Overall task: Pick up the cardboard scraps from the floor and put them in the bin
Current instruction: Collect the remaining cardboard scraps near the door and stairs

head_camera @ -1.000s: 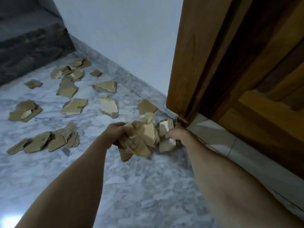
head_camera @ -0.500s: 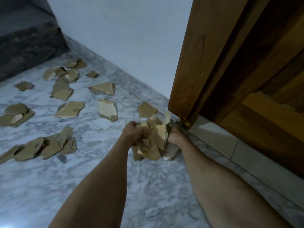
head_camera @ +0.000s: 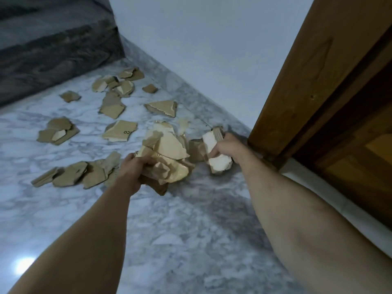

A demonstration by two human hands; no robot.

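- The two hands, pressed together around one clump of cardboard half a second ago, are now apart, each with its own share.
- The left hand [head_camera: 135, 166] curls its fingers around a big crumpled bundle of scraps [head_camera: 167, 153], held up off the marble floor [head_camera: 191, 230].
- The right hand [head_camera: 224, 146] grips a smaller stack of pale, thick pieces [head_camera: 216, 149], its fingers wrapped over the stack's edge, close to the foot of the wooden door [head_camera: 297, 92].
- The two loads sit just beside each other; I cannot tell whether they touch.
- In my judgement the split means this gathering near the door is finished and both loads are ready to carry off; no bin is in view, so none of this cardboard is binned yet.
- Many loose scraps [head_camera: 112, 105] lie scattered on the floor beyond the hands, towards the dark stone step [head_camera: 53, 54] and along the white wall [head_camera: 201, 49]. One flat piece with a printed mark [head_camera: 119, 133] lies just past the left hand's bundle, and a row of pieces [head_camera: 72, 175] lies to that hand's left.
- Compared with a second ago, the hands sit higher and further into the view, and the pieces that lay by the door corner are no longer on the floor there.
- Much of the task looks left to do.
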